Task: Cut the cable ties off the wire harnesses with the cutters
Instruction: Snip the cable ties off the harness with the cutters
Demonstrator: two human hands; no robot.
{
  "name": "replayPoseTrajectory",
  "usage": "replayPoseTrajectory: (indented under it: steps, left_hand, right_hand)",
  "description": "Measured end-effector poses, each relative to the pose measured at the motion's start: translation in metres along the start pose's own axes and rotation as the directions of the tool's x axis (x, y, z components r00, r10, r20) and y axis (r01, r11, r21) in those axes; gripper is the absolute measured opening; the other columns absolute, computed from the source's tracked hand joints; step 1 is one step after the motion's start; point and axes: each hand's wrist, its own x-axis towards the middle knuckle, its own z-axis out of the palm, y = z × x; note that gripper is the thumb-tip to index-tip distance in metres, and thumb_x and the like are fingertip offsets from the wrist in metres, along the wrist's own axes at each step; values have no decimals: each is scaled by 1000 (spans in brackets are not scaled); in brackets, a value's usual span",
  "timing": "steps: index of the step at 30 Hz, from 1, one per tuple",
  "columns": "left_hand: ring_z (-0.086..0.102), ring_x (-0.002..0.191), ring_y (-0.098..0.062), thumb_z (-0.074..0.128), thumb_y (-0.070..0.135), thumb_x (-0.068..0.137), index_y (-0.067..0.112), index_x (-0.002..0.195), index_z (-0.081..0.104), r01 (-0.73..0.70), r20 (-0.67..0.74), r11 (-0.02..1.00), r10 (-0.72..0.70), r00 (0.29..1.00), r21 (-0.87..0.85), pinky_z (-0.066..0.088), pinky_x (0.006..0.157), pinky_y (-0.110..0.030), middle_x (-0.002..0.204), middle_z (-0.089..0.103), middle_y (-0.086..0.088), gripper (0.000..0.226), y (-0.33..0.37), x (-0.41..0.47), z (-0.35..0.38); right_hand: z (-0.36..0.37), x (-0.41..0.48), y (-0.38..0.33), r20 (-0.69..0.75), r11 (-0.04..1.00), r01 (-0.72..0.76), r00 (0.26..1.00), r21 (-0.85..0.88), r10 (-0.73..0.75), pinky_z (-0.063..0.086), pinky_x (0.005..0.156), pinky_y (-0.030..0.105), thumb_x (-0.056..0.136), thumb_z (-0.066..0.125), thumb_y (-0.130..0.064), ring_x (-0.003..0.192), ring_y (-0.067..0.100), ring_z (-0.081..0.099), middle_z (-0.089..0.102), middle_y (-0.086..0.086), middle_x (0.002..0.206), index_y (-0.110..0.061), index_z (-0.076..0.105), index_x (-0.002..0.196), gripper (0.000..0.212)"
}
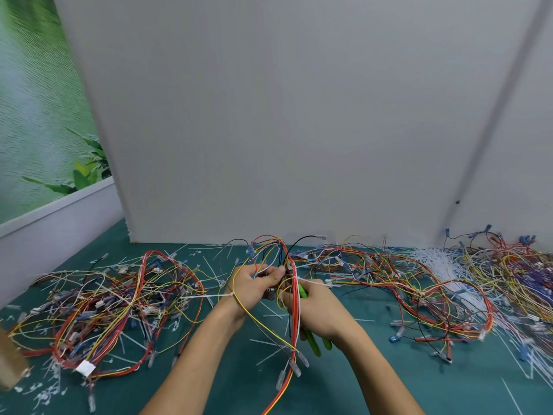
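Harness [294, 310]: red, yellow, white and blue wires. Was held raised over the middle of the worktop [245, 384], between both hands, with upper loops arched above the fingers and clear-sleeved terminals hung low toward the near edge.

Tie [312, 282]: white. Was wrapped round the red wires just above the right hand, tail to the right.

Second tie [232, 294]: white. Sat on a yellow wire against the left wrist, tail to the left.

Cutters [312, 344]: green handles. Were gripped in the right hand, with handles out below the palm and nose up toward the tie. Blades hidden behind wires; contact with the tie could not be told.

Left hand [254, 287]: curled round the upper wires of the harness.

Right hand [318, 308]: closed round the cutters, behind the red wires.

Left heap [119, 301]: tangled harnesses. Lay on the worktop left of the hands.

Right heap [404, 283]: more harnesses. Spread from behind the hands out to the right edge.

Loose ties [434, 265]: white sheaf. Lay among the right heap, near the panel.

Offcuts [263, 342]: short white tie pieces. Were scattered across the worktop.

Panel [284, 115]: white. Stood upright at the back of the worktop.

Print [36, 115]: green foliage. Hung left, behind the panel.

Cardboard [10, 366]: brown, blurred. Showed at the left edge.
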Motion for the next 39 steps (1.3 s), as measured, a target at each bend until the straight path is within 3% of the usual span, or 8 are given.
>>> replayPoseTrajectory:
  steps: [4, 9, 15, 20, 25, 31, 35, 39]
  left_hand:
    - [67, 75, -25, 80, 39, 71, 9, 78, 74, -11, 23, 1000, 11, 1000, -19, 57, 78, -45, 81, 73, -12, 31, 0, 0, 0]
    - [72, 75, -23, 79, 40, 71, 5, 86, 73, -11, 30, 1000, 11, 1000, -10, 60, 69, -32, 86, 76, -13, 39, -3, 2, -2]
    - [71, 77, -25, 79, 41, 69, 2, 88, 72, 0, 22, 1000, 0, 1000, 1, 60, 77, -37, 86, 76, -14, 44, -5, 3, -1]
    - [70, 75, -24, 78, 43, 69, 10, 79, 75, -14, 33, 1000, 13, 999, 4, 60, 77, -39, 83, 75, -13, 35, -4, 2, -3]
    - [73, 75, -24, 77, 45, 71, 15, 77, 76, -19, 26, 1000, 18, 1000, 21, 59, 71, -33, 85, 77, -13, 31, -4, 1, -2]
    - [72, 72, -21, 75, 44, 73, 4, 86, 74, -26, 11, 999, 26, 1000, 20, 59, 67, -30, 82, 76, -11, 42, -2, 1, -1]
    - [71, 73, -22, 73, 30, 87, 4, 88, 74, -18, 0, 1000, 18, 1000, 16, 61, 71, -33, 83, 76, -11, 27, -3, 2, -1]
    - [71, 73, -22, 72, 28, 89, 2, 91, 73, -10, -2, 1000, 10, 1000, 5, 59, 67, -31, 82, 76, -10, 26, -4, 3, 0]
  right_hand:
    - [0, 0, -1, 12, 1000, -3, 1000, 30, 3, 48, 46, 16, 98, 59, -22, 44, 2, 54, 56, 4, 68, -4, 66, 96, 20]
    - [1, 0, -2, 34, 996, -27, 999, 82, 24, 48, 46, 14, 98, 58, -21, 45, 2, 57, 58, 4, 69, -2, 66, 101, 22]
    - [1, -2, -2, 16, 998, -14, 1000, 57, 13, 49, 46, 17, 97, 58, -20, 44, 4, 55, 57, 5, 67, 1, 67, 101, 22]
    - [1, -2, -2, -5, 999, -13, 1000, 35, 13, 57, 50, 30, 97, 60, -25, 51, 18, 59, 59, 9, 67, -1, 68, 101, 25]
    - [1, -1, 0, -9, 999, -13, 1000, 41, 13, 56, 50, 28, 97, 62, -26, 48, 14, 58, 59, 8, 67, -8, 69, 95, 19]
    - [5, 3, 3, -22, 997, 22, 1000, 75, -21, 50, 49, 16, 97, 62, -24, 47, 3, 57, 59, 6, 71, -19, 66, 81, 17]
    - [7, 4, 5, -18, 994, 8, 1000, 107, -6, 52, 52, 18, 95, 62, -23, 52, 7, 61, 62, 6, 74, -19, 67, 83, 14]
    - [6, 4, 5, -26, 996, 7, 1000, 86, -5, 49, 48, 16, 95, 62, -22, 47, 4, 58, 61, 4, 70, -17, 66, 81, 15]
